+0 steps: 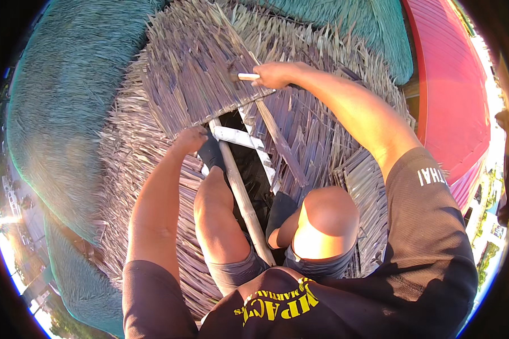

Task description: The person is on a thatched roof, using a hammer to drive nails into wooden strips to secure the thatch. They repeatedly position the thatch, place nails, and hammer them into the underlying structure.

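Note:
My right hand (280,74) is wrapped round the pale handle of a hammer (247,77). Its dark head rests on or just over a brown palm-thatch panel (189,68); which of the two I cannot tell. At the panel's lower left corner, my left hand (191,139) has its fingers closed on the edge, beside my dark-socked foot (211,152). Below that edge a gap in the roof shows a round wooden pole (240,192) and a white-painted crosspiece (238,137). A loose thatch strip (280,141) lies slantwise right of the gap.
I sit on a sloping thatched roof (136,124), knees bent, feet on either side of the dark opening (244,166). Thatch under green netting (73,101) slopes away at left. A red metal roof (449,85) stands at right. The ground lies far below at lower left.

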Available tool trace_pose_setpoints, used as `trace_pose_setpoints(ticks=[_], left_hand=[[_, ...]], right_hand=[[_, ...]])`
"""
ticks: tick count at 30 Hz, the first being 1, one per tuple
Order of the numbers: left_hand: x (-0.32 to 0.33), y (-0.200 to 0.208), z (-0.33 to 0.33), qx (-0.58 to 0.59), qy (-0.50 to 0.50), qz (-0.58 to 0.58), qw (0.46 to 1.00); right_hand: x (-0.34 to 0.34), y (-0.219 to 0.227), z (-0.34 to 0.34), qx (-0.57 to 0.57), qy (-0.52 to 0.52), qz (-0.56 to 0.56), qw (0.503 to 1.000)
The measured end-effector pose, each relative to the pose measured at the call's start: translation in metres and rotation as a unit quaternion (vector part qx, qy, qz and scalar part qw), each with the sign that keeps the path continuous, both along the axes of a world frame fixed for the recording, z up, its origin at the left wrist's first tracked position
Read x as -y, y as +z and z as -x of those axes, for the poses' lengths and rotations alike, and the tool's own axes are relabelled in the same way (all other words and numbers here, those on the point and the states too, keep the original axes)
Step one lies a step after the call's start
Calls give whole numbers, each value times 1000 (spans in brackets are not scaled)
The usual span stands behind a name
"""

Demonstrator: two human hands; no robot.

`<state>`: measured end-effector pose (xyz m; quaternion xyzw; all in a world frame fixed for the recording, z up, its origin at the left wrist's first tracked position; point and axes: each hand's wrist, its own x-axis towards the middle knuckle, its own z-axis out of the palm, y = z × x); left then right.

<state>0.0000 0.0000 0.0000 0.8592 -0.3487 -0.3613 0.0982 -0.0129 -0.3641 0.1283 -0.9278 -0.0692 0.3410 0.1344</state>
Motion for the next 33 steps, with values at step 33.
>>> trace_pose_setpoints(ticks=[33], left_hand=[[246, -18, 92, -128, -168, -23, 977]], right_hand=[[-19, -97, 445, 178, -602, -99, 772]])
